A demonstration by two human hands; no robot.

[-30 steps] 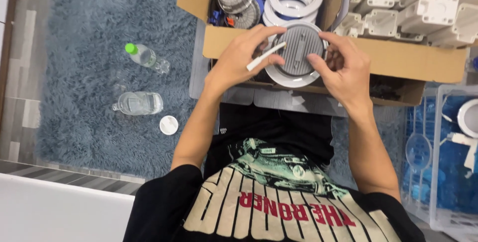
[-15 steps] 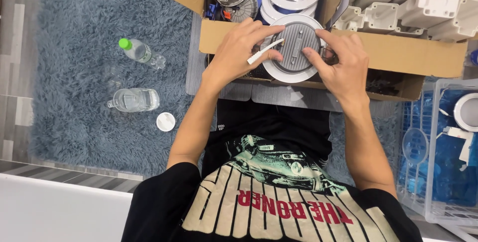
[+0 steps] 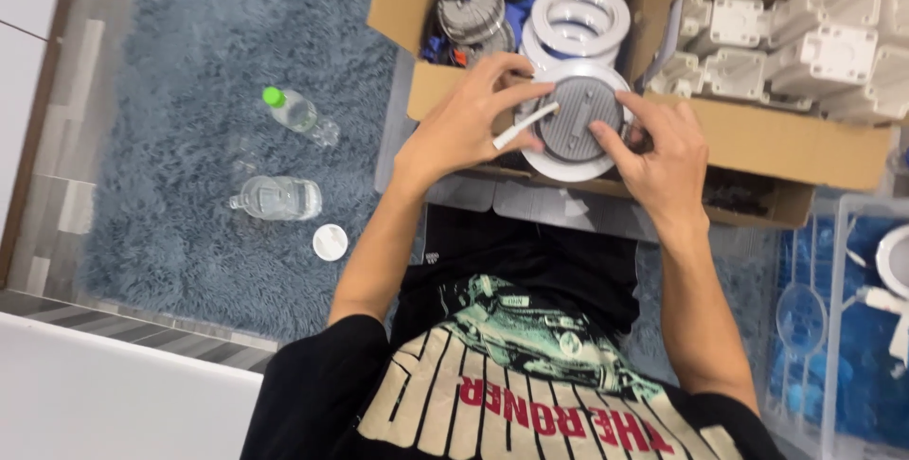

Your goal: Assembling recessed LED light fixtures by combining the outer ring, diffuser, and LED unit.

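I hold a round white fixture with a grey ribbed disc (image 3: 579, 122) in its middle, in front of my chest and over the edge of a cardboard box (image 3: 757, 143). My left hand (image 3: 469, 119) grips its left rim and has a thin white stick (image 3: 524, 126) between the fingers. My right hand (image 3: 663, 152) holds the right rim, fingertips on the grey disc. Both hands are shut around the fixture.
The box holds white rings (image 3: 579, 17), a grey ribbed part (image 3: 471, 6) and white square brackets (image 3: 805, 48). On the blue shaggy rug lie a green-capped bottle (image 3: 298, 115), a clear bottle (image 3: 277, 198) and a white lid (image 3: 329, 241). A clear bin (image 3: 833, 327) stands at the right.
The fixture and both hands have stayed together with little change; my view has shifted slightly, so the scene sits a bit further left and higher.
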